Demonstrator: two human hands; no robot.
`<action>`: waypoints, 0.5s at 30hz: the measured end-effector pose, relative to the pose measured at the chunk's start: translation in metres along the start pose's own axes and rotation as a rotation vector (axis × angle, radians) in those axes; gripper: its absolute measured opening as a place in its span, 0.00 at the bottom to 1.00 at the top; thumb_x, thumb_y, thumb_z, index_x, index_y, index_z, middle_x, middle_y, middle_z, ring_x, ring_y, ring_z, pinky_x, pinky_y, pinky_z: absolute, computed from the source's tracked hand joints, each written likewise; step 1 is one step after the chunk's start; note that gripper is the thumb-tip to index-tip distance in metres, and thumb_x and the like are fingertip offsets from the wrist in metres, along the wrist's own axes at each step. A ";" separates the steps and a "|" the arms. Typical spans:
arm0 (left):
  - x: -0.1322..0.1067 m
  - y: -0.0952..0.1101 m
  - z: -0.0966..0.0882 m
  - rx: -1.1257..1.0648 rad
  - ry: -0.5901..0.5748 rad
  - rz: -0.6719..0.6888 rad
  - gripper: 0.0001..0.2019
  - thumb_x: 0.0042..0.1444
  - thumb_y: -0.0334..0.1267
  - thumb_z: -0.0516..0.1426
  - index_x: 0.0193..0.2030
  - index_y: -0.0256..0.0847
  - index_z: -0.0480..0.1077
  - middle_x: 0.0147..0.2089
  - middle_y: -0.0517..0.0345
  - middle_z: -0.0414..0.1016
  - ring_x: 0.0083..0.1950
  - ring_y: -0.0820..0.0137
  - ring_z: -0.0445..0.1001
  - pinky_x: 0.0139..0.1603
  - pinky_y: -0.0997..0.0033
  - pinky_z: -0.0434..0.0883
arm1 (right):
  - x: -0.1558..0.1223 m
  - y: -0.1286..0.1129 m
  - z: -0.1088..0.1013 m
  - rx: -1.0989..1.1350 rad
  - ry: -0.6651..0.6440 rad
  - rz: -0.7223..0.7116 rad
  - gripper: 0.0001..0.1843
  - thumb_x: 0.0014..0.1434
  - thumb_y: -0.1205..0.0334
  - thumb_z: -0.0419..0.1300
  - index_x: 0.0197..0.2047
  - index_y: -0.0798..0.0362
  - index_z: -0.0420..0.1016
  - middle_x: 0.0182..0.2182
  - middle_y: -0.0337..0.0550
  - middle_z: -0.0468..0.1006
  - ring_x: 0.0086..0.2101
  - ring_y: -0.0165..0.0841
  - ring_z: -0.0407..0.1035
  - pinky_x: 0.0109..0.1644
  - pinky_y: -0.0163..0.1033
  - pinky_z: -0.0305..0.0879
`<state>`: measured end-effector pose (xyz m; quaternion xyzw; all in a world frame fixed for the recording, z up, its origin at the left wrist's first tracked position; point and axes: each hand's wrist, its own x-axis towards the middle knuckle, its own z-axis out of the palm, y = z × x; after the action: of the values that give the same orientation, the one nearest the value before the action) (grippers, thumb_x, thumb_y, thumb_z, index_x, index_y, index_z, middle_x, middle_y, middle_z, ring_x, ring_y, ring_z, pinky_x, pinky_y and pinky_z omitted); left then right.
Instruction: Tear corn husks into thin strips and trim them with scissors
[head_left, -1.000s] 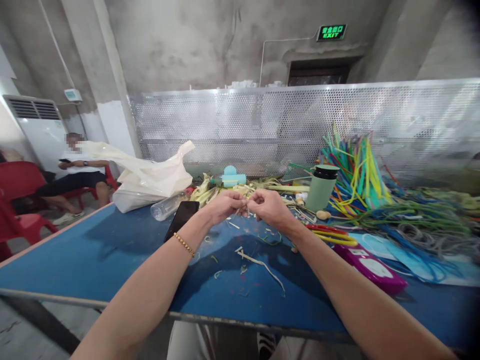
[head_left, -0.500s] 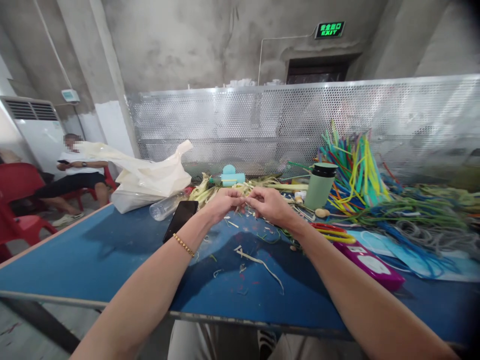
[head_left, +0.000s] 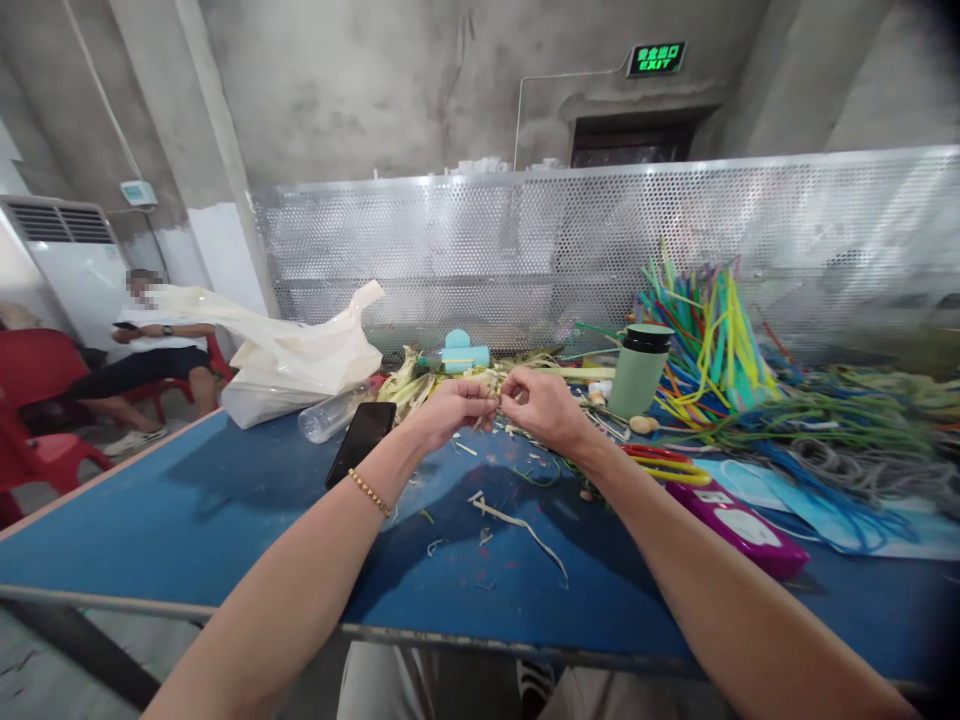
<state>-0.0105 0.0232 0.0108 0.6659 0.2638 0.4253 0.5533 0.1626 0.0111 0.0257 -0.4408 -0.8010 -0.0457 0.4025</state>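
Note:
My left hand (head_left: 459, 408), below a gold bead bracelet (head_left: 370, 491) on the wrist, is closed in a pinch over the middle of the blue table (head_left: 247, 510). Close against it, my right hand (head_left: 541, 405) is closed too, fingers curled. Whatever sits between the fingertips is too small to make out. Pale dry plant strips (head_left: 405, 385) lie behind and to the left of the hands. Scraps and one long pale strip (head_left: 521, 525) are scattered on the table in front.
To the left are a black phone (head_left: 361, 443), a clear bottle (head_left: 334, 412) and a white plastic bag (head_left: 307, 365). On the right stand a green tumbler (head_left: 640, 375), colourful strips (head_left: 712, 335) and a purple box (head_left: 739, 530). A seated person (head_left: 161, 340) holds a phone.
My right hand has turned slightly, its fingers curling more. My left fingers have shifted a little beside it. The things on the table stay put.

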 end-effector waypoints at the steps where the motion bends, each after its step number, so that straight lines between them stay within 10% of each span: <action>1: 0.000 -0.001 0.000 0.022 0.014 -0.007 0.08 0.44 0.35 0.64 0.26 0.34 0.70 0.23 0.57 0.70 0.24 0.75 0.67 0.28 0.72 0.57 | 0.000 -0.001 0.001 0.022 0.009 0.027 0.01 0.49 0.66 0.58 0.27 0.53 0.71 0.24 0.40 0.76 0.26 0.31 0.68 0.33 0.34 0.59; 15: 0.000 0.001 -0.001 -0.218 -0.024 -0.041 0.08 0.44 0.33 0.65 0.27 0.33 0.70 0.26 0.57 0.72 0.24 0.77 0.67 0.30 0.71 0.61 | -0.004 -0.003 0.004 -0.148 -0.042 -0.130 0.07 0.57 0.70 0.52 0.38 0.56 0.70 0.32 0.47 0.76 0.32 0.34 0.67 0.37 0.36 0.57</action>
<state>-0.0112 0.0229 0.0118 0.6014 0.2229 0.4319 0.6341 0.1592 0.0077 0.0211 -0.4171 -0.8307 -0.1215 0.3482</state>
